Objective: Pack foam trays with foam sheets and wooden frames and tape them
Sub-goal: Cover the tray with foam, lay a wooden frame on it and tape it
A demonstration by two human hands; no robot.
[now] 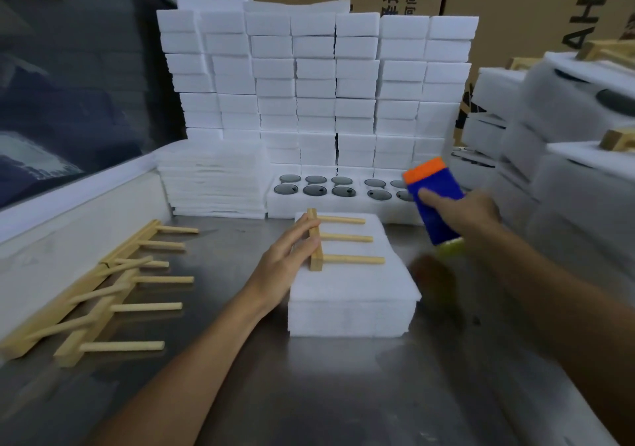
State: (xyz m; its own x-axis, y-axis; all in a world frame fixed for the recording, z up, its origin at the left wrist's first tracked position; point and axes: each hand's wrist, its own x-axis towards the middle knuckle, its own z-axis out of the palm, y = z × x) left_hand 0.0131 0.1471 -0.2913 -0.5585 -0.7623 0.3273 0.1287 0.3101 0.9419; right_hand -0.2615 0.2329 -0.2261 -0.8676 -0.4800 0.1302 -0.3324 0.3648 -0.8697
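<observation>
A white foam tray capped with a thin white foam sheet (350, 274) sat near the middle of the grey metal table (309, 394), its long side running away from the viewer. On its far half lay a pale wooden frame (338, 239), a short bar with three dowel prongs pointing right, the bar sitting along the tray's left edge. That placement looked deliberate: the frame rested flat on the sheet so that tape could pass over it and bind the whole bundle.

The left hand (288, 256) came in from the near left, forearm angled across the table, fingers nearly straight and pressed against the left side of the frame's bar, apparently steadying it so it would not slide. It gripped nothing; the fingers only touched and pushed.

The right hand (460, 215) reached from the near right and held a blue tape dispenser with an orange end (434, 201), fingers curled round its body, index finger laid along its face. The dispenser hung tilted above the tray's far right corner, blurred, with a yellowish roll at its lower end; whether tape had touched the foam could not be told. My judgement is that taping was about to begin.

To the left, spare wooden pronged frames (110, 294) lay along the table's white side wall. Beyond the tray stood an open foam tray with dark round parts in its wells (340, 189), a stack of loose foam sheets (213, 181) to its left, and a tall wall of white foam blocks (316, 81) behind. Packed trays (567, 119) were piled at the right.
</observation>
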